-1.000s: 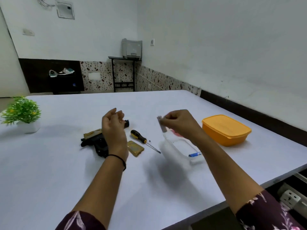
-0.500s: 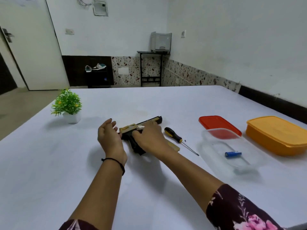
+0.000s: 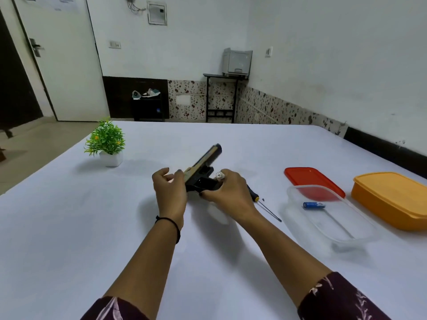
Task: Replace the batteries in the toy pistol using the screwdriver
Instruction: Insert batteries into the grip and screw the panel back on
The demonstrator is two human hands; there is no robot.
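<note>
The black and tan toy pistol (image 3: 203, 168) is lifted off the white table (image 3: 69, 227), barrel tilted up and away. My right hand (image 3: 227, 192) grips its handle and also pinches a pale battery (image 3: 219, 175) between its fingers. My left hand (image 3: 169, 192) is at the rear of the pistol, fingers curled and touching its tan back end. The screwdriver (image 3: 265, 204), black and yellow handled, lies on the table just right of my right hand, partly hidden by it. A blue battery (image 3: 313, 205) lies in a clear plastic box (image 3: 328, 227).
A red lid (image 3: 309, 179) lies behind the clear box. An orange lidded container (image 3: 392, 197) stands at the far right. A small potted plant (image 3: 108, 144) sits at the left back. The table's right edge runs near the wall.
The pistol has been raised from the table and its barrel now points up and away. My left hand has closed in on its rear. The camera has turned left.
</note>
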